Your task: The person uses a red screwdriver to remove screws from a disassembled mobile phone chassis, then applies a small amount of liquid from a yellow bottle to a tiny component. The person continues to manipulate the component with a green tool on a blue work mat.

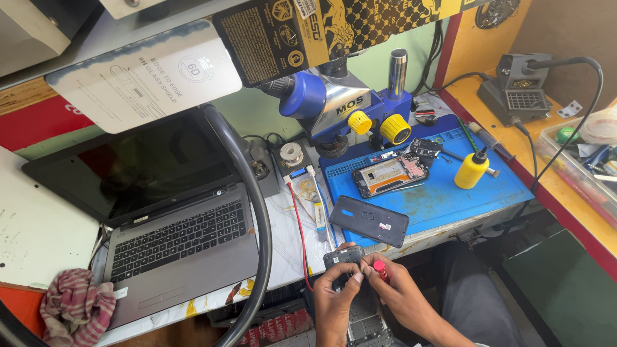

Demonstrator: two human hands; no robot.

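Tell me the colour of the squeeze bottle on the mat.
Yellow with a black nozzle: the bottle on the blue mat, head view.

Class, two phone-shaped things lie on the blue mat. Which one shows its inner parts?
The opened phone farther back, near the microscope, shows exposed insides. The dark back cover at the blue mat's front edge shows none.

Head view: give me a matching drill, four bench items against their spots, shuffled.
Items:
1. yellow bottle
2. open phone
3. dark back cover
4. checked cloth

Spots:
A. near edge of the blue mat, closest to the hands
B. left of the laptop, at the bench's near corner
C. upright on the mat, right of the phone
D. mat centre, just under the microscope

Pairs: 1-C, 2-D, 3-A, 4-B
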